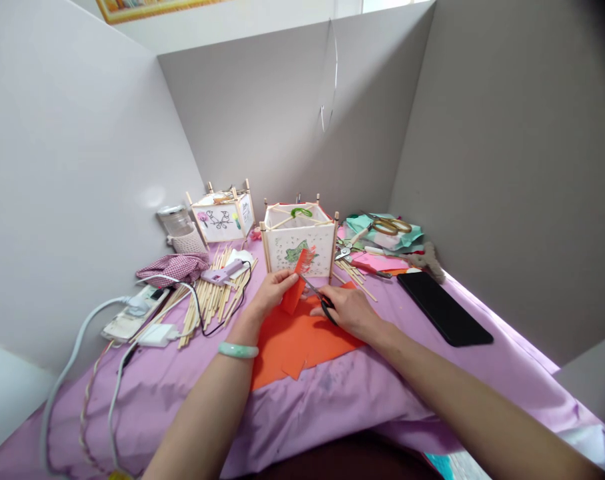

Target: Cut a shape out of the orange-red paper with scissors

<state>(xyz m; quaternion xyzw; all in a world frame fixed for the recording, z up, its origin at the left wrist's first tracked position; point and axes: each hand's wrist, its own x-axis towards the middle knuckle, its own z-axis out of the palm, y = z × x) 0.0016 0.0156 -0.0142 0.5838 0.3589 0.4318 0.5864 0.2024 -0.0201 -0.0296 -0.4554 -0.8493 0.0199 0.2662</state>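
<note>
My left hand [276, 293] pinches a folded strip of orange paper [293, 295] whose upper end is cut into a fine fringe. In my right hand [349, 309] is a pair of scissors [326, 305] with dark handles, its blades pointing up and left at the strip's edge. Beneath both hands a larger orange sheet [307, 340] lies on the purple cloth, with a small cut piece near its front edge. Just behind the hands stands a square paper lantern [277, 248] on a wooden stick frame, a green drawing on its front.
A second lantern [217, 223] stands back left near a jar [178, 227]. Wooden sticks [205, 300], a glue gun [225, 272], a checked cloth [175, 265] and a power strip [132, 320] with cables lie left. Pliers [349, 248], gold-handled scissors [389, 225] and a black phone [442, 308] lie right. Grey panels surround the table.
</note>
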